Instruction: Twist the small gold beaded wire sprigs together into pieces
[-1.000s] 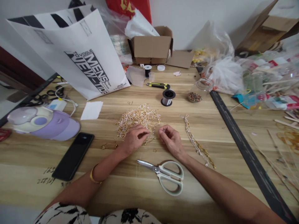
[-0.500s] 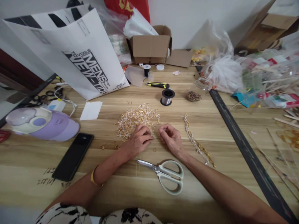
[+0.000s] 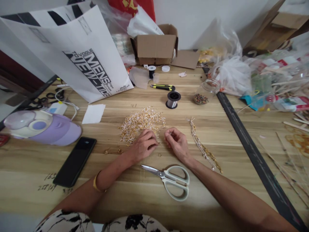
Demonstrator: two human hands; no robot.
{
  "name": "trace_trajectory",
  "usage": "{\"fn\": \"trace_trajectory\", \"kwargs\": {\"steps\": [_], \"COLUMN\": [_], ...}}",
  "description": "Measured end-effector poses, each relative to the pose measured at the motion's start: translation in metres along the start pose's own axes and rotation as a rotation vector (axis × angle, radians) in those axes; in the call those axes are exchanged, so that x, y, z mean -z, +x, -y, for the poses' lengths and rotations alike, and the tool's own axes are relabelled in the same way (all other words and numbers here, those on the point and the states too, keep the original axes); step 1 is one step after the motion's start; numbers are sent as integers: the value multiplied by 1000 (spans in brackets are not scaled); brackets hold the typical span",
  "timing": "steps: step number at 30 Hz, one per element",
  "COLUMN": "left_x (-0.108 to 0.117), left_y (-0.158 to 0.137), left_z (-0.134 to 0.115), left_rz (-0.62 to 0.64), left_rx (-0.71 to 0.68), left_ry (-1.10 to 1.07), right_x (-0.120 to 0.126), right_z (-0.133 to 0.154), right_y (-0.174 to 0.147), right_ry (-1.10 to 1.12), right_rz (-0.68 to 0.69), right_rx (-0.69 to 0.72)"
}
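A heap of small gold and clear beads or charms (image 3: 138, 124) lies mid-table. My left hand (image 3: 145, 144) rests at its lower right edge, fingers bent together in a pinch; what they hold is too small to make out. Just to the right, my right hand (image 3: 177, 141) has thumb and forefinger closed, with a thin thread or wire seeming to run from them. Scissors (image 3: 166, 180) with pale handles lie below both hands. Gold and silver chains (image 3: 201, 146) lie to the right of my right hand. A tiny ring (image 3: 159, 155) sits between hands and scissors.
Behind the heap stand a wire spool (image 3: 173, 100), a yellow-black utility knife (image 3: 163, 87) and a glass jar of beads (image 3: 201, 96). To the left are a black phone (image 3: 74, 162), a purple bottle (image 3: 48, 127) and a large white paper bag (image 3: 79, 54). A cardboard box (image 3: 155, 48) is at the back.
The view has shifted very slightly. Both hands keep nearly the same place and pinch, with only tiny finger movement.
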State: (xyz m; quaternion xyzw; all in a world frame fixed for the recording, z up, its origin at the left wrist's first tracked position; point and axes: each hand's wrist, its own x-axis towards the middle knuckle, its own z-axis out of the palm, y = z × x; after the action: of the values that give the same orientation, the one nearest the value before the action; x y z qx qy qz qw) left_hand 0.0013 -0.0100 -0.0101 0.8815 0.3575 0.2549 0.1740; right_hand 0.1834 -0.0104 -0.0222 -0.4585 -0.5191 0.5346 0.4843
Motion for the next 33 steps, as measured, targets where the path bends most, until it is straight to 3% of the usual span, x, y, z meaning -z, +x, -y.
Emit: {"fn": "trace_trajectory", "kwargs": {"steps": [33], "left_x": [-3], "left_y": [-2], "left_z": [3], "left_rz": [-13], "left_rx": [12], "left_ry": [-16], "right_x": [-1], "right_z": [1], "right_y": [0], "right_ry": [46], "right_rz": [-7], "right_rx": [24]}}
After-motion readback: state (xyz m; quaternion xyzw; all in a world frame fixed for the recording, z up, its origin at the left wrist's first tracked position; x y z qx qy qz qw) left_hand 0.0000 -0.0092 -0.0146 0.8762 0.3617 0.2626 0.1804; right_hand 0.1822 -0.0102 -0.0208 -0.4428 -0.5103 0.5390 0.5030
